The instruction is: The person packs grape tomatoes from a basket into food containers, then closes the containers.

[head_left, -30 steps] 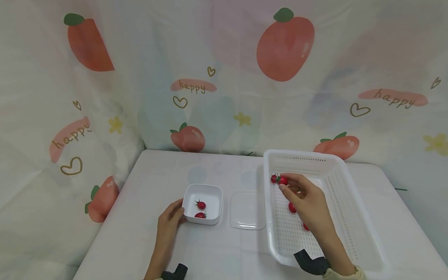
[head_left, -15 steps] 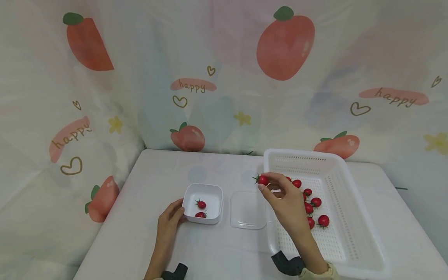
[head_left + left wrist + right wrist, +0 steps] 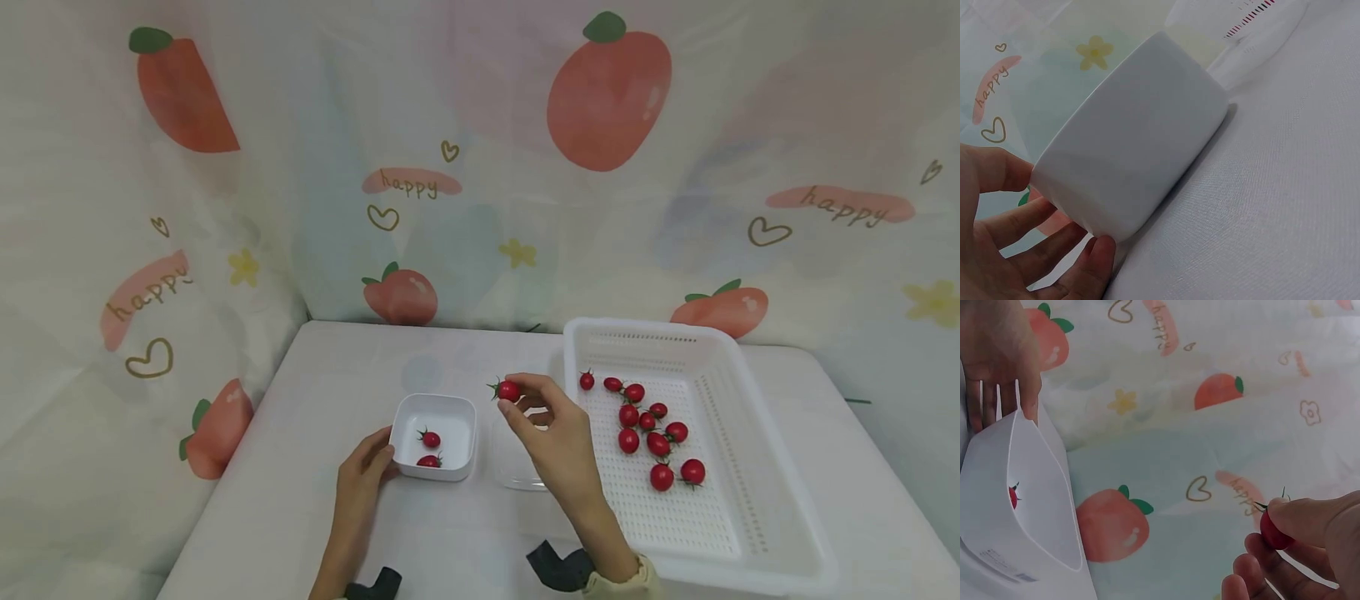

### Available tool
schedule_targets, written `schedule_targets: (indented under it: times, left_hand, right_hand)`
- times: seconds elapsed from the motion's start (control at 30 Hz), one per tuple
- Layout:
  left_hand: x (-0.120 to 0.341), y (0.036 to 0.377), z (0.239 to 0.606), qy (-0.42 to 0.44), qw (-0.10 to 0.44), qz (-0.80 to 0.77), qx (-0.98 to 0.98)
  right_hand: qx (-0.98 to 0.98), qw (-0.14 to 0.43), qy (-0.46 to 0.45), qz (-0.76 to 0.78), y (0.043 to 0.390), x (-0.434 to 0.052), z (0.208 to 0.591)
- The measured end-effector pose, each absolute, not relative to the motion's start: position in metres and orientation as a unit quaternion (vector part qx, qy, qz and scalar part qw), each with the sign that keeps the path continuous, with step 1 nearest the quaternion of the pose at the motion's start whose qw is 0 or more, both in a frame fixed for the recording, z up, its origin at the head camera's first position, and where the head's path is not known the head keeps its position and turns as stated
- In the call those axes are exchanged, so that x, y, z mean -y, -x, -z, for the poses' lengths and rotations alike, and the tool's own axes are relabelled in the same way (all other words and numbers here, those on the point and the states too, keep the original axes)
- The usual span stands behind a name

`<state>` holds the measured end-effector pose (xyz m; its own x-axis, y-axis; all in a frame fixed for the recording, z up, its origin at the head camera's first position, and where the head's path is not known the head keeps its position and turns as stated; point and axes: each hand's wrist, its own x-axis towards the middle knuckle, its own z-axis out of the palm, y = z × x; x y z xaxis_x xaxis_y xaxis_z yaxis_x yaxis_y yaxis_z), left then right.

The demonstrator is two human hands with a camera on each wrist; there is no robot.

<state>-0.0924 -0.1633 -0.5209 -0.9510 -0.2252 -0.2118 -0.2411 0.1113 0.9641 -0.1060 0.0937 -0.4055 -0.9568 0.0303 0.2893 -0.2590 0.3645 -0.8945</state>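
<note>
White table; left hand touches box; right hand pinches tomato

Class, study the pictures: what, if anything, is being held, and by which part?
A cherry tomato, pinched by its round red body in the right grip. The left grip touches the white box from outside.

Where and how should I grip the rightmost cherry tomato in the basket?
Pinch the round body of the rightmost cherry tomato, probably best from above and its right. Bare basket floor lies on that side, while another tomato sits close on its left. Its green calyx shows at the near edge; avoid that.
</note>
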Motion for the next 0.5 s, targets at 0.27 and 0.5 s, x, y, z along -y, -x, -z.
schedule_targets:
  times: [0.27,0.5]
  left_hand:
    - [0.163,0.094,0.524,0.154,0.001,-0.65,-0.745]
    - [0.163,0.094,0.524,0.159,0.004,-0.65,-0.743]
  right_hand:
    - [0.799,0.11,-0.076,-0.587,0.106,-0.07,0.413]
    - [0.797,0.106,-0.102,-0.586,0.11,-0.05,0.427]
